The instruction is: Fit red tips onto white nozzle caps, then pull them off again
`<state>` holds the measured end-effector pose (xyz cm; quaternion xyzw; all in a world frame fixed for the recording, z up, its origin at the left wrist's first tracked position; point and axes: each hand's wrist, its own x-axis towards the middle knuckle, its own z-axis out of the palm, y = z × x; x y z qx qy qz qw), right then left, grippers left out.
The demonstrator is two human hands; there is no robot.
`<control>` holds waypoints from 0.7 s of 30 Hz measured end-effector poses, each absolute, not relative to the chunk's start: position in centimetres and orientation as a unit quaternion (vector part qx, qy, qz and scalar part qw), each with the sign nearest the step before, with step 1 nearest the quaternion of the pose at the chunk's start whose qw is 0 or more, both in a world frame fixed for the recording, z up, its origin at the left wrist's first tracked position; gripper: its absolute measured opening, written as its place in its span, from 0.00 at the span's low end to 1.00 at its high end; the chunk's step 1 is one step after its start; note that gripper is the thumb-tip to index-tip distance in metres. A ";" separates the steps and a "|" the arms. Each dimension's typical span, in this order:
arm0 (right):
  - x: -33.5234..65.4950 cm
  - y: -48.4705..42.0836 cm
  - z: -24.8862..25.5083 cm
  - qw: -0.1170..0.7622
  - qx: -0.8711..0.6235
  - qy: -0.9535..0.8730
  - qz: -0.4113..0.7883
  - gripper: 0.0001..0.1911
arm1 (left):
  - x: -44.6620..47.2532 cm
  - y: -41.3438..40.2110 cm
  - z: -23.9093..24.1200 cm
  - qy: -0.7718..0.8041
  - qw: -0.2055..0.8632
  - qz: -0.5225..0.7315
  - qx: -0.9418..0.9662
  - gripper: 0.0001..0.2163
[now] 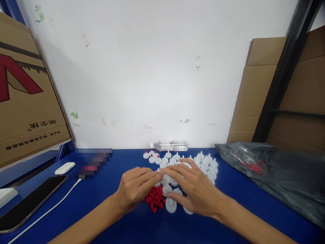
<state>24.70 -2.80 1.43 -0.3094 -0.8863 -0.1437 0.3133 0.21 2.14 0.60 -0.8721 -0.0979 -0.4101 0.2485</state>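
My left hand point(139, 183) is closed, fingers pressed together, beside the pile of small red caps point(154, 200). Whatever its fingertips hold is hidden. My right hand point(194, 186) reaches over the white nozzle lids point(171, 205), its thumb and fingers spread apart. The fingertips of both hands meet above the lids, and I cannot tell whether the right fingers touch the white piece beneath them. Behind the left hand stand several white lids with red tips point(151, 159). More plain white lids point(207, 164) stand upright behind the right hand, partly covered by it.
A clear plastic bottle point(175, 146) lies along the wall. To the left are a phone point(33, 201), a white earbud case point(65, 168) and a white cable point(56, 206). A dark grey plastic bag point(274, 186) covers the table's right side. A cardboard box point(30, 101) stands far left.
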 end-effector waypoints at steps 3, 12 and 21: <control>23.8 -3.2 1.0 0.346 -0.290 -0.879 -0.150 0.13 | 0.8 0.8 1.2 -0.063 0.297 -0.403 -0.863 0.09; 24.0 -3.0 1.0 0.355 -0.293 -0.871 -0.171 0.10 | 1.8 0.0 1.2 -0.097 0.404 -0.372 -0.830 0.11; 24.6 -2.5 1.6 0.310 -0.277 -0.880 -0.231 0.11 | 2.4 0.0 1.1 -0.149 0.395 -0.323 -0.847 0.10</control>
